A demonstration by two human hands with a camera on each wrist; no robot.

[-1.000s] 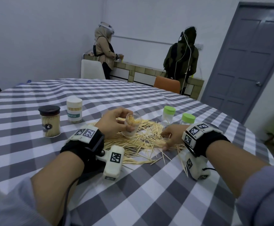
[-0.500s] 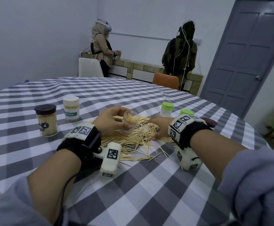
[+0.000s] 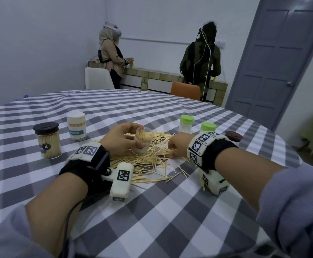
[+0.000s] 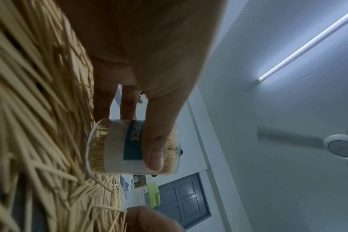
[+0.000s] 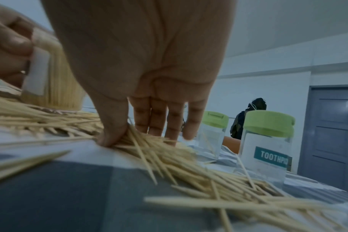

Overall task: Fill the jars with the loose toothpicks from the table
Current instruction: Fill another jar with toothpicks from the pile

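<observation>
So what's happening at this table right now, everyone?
A person is refilling toothpick jars. The left hand grips an open jar, already partly filled, tilted over the pile of loose toothpicks on the checked table. The right hand pinches up a bunch from the pile. Two green-lidded jars stand behind, still empty; two capped jars on the left hold toothpicks.

Tablecloth (image 3: 152, 211): your grey-and-white check.
Toothpicks (image 3: 152, 159): pale straw yellow.
Lids by your right hand (image 3: 187, 119): lime green.
Far-left jar lid (image 3: 45, 127): black.
Jar label band (image 4: 132, 141): teal, white letters.
</observation>
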